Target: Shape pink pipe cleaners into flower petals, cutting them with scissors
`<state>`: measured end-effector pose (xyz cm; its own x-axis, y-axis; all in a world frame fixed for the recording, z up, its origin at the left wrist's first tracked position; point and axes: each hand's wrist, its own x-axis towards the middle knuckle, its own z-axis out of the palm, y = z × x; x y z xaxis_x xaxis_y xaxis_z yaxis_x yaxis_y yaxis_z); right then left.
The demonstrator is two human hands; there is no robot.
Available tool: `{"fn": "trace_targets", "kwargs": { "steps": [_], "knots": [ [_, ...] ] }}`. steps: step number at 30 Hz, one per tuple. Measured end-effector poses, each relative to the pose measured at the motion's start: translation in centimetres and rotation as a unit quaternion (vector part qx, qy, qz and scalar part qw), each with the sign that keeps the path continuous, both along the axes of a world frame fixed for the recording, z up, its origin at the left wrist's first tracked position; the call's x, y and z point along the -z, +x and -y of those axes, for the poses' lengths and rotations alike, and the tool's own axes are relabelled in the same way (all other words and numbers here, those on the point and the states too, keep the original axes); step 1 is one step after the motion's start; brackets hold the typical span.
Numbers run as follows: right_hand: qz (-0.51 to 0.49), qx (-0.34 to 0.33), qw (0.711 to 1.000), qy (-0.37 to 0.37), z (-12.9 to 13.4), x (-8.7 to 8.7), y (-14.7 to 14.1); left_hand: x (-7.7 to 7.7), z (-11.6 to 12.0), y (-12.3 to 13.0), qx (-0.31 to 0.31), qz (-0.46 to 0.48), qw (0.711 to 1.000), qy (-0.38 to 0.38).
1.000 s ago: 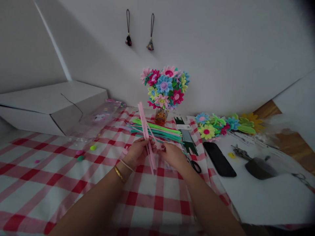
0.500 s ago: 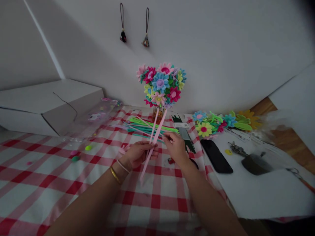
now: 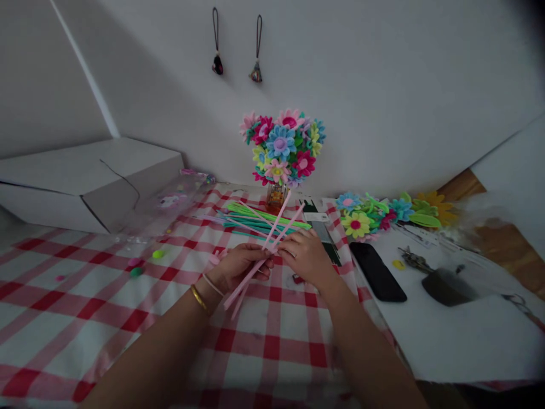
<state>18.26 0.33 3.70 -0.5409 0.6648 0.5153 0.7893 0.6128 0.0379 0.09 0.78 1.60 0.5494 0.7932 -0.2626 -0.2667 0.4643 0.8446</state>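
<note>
Pink stems (image 3: 277, 219): crossed, in front of the flower vase (image 3: 276, 199); their tips, lately overlapping it, now lean to its right.
Left hand (image 3: 246, 264): fingers closed around the stems, in front of the vase.
Right hand (image 3: 307, 257): half a second ago apart, now at the stems, right of the vase; cannot tell whether it pinches.

A: View taken from where?
B: From the head, close above the checked cloth (image 3: 272, 346).
A: Faced which way?
B: Forward and down; the cloth's far edge and the wall (image 3: 383, 85) behind are covered.
</note>
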Motion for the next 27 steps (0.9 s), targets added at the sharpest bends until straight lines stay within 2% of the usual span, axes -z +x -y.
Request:
{"fn": "trace_targets", "kwargs": {
  "steps": [4, 6, 8, 10, 13, 14, 16, 17, 19, 27],
  "knots": [
    [-0.031, -0.014, 0.998, -0.059, 0.5, -0.3, -0.2, 0.0, 0.0, 0.0, 0.0, -0.003, 1.0, -0.001],
    [-0.11, 0.008, 0.989, -0.101, 0.8, -0.3, -0.3, 0.1, 0.1, 0.1, -0.007, 0.011, 1.0, -0.002],
    [-0.229, 0.044, 0.955, -0.185, 1.0, -0.1, -0.5, 0.2, 0.2, 0.3, -0.014, 0.025, 1.0, -0.008],
    [-0.359, 0.056, 0.878, -0.312, 1.0, 0.2, -0.8, 0.3, 0.4, 0.6, -0.012, 0.045, 0.999, -0.017],
    [-0.508, 0.02, 0.727, -0.462, 0.8, 0.5, -1.3, 0.4, 0.7, 1.1, -0.002, 0.086, 0.996, -0.018],
    [-0.541, 0.009, 0.689, -0.482, 0.7, 0.6, -1.5, 0.4, 0.8, 1.3, 0.0, 0.097, 0.995, -0.015],
    [-0.584, 0.001, 0.647, -0.491, 0.6, 0.6, -1.8, 0.4, 0.9, 1.5, 0.002, 0.11, 0.994, -0.009],
    [-0.594, -0.001, 0.639, -0.489, 0.5, 0.7, -1.9, 0.4, 0.9, 1.5, 0.005, 0.113, 0.994, -0.005],
    [-0.597, -0.001, 0.643, -0.48, 0.4, 0.8, -2.0, 0.5, 0.9, 1.5, 0.009, 0.112, 0.994, 0.003],
    [-0.496, 0.013, 0.755, -0.429, 0.3, 1.2, -1.7, 1.1, 0.3, 1.1, -0.008, 0.078, 0.997, 0.002]
  ]
}}
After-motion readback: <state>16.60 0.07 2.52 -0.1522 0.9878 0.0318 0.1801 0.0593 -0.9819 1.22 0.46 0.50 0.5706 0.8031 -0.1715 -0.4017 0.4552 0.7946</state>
